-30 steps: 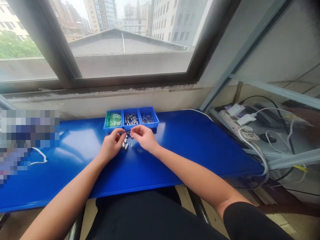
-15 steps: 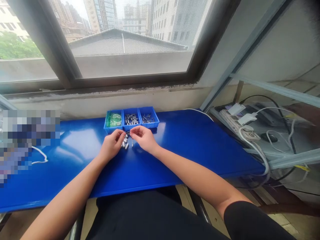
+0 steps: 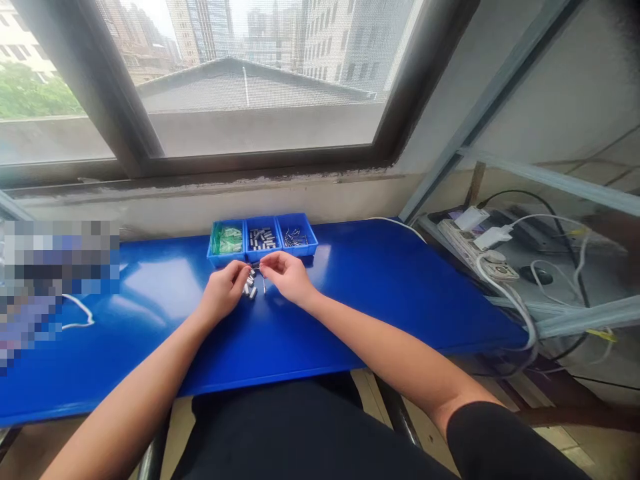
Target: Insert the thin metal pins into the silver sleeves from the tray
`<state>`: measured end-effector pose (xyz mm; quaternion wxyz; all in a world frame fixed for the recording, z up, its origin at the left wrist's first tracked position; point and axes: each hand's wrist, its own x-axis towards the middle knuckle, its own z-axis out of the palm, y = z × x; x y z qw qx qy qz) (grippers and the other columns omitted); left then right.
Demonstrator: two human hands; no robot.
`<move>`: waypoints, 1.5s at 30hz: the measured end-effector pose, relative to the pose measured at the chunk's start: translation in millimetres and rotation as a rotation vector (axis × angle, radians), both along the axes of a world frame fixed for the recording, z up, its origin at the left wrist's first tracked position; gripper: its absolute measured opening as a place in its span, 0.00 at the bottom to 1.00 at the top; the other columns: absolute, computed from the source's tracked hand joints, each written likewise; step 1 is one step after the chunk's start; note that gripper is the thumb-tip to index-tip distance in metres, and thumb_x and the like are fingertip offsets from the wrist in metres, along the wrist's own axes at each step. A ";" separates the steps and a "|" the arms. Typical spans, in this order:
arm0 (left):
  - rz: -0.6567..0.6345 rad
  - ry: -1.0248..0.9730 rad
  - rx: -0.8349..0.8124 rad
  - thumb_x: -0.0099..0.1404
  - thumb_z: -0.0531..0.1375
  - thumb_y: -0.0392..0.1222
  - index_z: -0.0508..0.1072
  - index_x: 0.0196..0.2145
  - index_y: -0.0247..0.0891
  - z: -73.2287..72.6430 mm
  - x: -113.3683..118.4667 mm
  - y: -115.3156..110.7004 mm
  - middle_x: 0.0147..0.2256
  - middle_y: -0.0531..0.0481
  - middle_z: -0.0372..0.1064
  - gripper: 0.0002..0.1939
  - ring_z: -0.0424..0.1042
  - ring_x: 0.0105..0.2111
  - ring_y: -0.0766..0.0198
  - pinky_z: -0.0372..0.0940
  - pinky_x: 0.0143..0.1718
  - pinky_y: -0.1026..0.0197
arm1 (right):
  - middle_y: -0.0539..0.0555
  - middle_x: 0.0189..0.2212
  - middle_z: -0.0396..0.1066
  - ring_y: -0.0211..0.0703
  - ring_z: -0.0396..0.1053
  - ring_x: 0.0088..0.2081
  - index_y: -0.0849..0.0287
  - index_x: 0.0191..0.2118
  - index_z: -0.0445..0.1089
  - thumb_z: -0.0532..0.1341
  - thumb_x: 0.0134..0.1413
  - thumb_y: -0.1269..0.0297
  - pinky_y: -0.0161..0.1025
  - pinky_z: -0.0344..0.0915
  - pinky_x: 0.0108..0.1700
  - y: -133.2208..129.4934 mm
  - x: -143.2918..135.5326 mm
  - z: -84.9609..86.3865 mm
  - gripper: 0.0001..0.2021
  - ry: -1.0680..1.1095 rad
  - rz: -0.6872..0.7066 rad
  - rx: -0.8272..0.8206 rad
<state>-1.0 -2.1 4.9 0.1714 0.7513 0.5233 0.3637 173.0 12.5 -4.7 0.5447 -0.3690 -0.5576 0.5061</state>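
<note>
My left hand and my right hand meet just in front of the blue bins, fingertips pinched towards each other. A thin metal pin spans the small gap between them, and both hands grip it; its ends are hidden by the fingers. Below the fingertips, several short silvery cylinders lie loose on the table. Beside them, under my right hand, is a slim metal piece, too small to make out fully.
Three joined blue bins stand behind my hands: a left bin with green-wrapped pieces, a middle bin with grey cylinders, a right bin with thin metal pins. The blue table borders a metal rack with a power strip and cables.
</note>
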 end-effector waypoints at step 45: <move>-0.024 -0.033 0.017 0.66 0.55 0.49 0.70 0.41 0.39 -1.4 0.4 -0.5 0.18 0.60 0.57 0.13 0.56 0.18 0.71 0.55 0.23 0.68 | 0.53 0.30 0.73 0.40 0.71 0.32 0.59 0.33 0.69 0.68 0.43 0.57 0.43 0.70 0.42 -0.5 0.5 2.7 0.14 0.030 -0.006 -0.033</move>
